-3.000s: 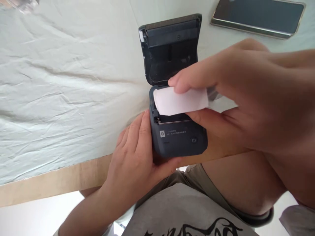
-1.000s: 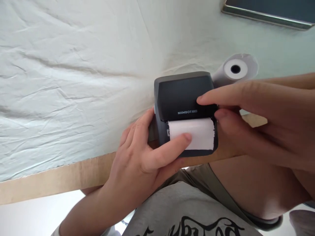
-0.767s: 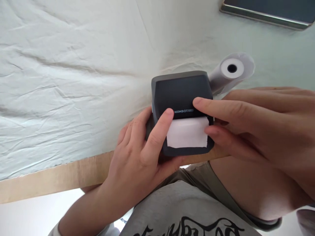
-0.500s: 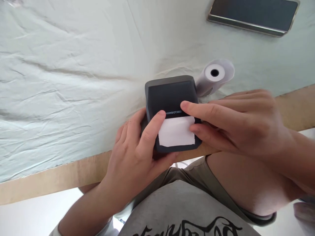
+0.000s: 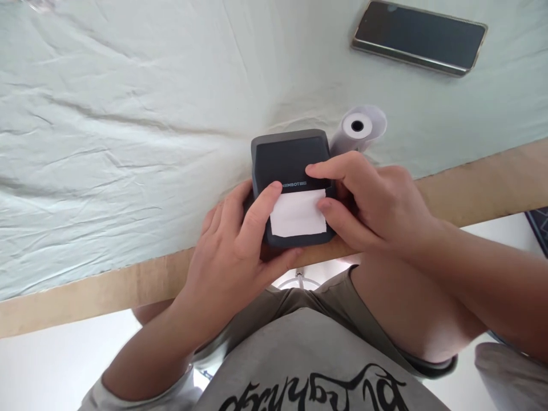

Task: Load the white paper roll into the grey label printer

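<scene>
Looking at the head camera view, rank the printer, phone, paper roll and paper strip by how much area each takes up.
1. Printer, though partly covered
2. Phone
3. Unranked: Paper strip and Paper roll look similar, and the roll is partly hidden

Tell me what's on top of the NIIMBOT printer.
A white paper strip, plus fingers of the left hand and right hand. The shut lid hides the inside of the printer; the strip, whatever's beneath.
</scene>
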`<state>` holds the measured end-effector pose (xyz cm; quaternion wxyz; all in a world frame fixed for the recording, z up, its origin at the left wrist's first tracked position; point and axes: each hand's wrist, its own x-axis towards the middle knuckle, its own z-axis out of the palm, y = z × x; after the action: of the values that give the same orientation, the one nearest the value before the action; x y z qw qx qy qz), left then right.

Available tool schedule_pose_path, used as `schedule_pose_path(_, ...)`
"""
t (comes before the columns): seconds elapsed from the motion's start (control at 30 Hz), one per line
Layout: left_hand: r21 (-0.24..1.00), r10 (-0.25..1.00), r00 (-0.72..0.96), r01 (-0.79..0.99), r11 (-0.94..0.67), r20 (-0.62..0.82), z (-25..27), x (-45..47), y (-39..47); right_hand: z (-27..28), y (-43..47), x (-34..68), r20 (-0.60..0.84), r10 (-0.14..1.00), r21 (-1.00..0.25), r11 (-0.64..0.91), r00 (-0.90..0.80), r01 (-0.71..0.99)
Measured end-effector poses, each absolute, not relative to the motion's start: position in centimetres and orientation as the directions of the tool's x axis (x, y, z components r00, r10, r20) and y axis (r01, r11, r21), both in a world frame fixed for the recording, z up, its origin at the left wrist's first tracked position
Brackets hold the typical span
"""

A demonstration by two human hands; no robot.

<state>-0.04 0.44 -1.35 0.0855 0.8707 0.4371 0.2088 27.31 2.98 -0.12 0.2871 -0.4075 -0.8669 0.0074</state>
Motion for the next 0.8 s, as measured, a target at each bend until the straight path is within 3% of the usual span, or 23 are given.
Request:
schedule_pose_path(0.1,0.334,0.796,0.524,0.724,-0.603,0.302,-1.6,-0.1,0.5,0.1,3.0,27.4,0.392,0.791,-0.414,0.608,-0.47,0.677)
schedule_pose_path(0.23,0.344,0.802,0.53,0.725,-0.597,0.274,-1.8,0.0,0.6,0.3,3.5,27.6,0.4,0.77,-0.522,0.637,-0.497,0.568)
schedule_pose_path(0.47,0.331,0.785,0.508,0.717,-0.613,0.355,-2.1,0.4,0.5,1.2,4.0,27.4,0.355,0.794,-0.628,0.594,-0.494,0.503)
schedule_pose_path(0.8,0.329,0.785,0.518,0.716,-0.616,0.341,-2.0,0.6,0.3,1.3,4.7,28.7,0.186,0.813,-0.685,0.51,-0.552,0.52)
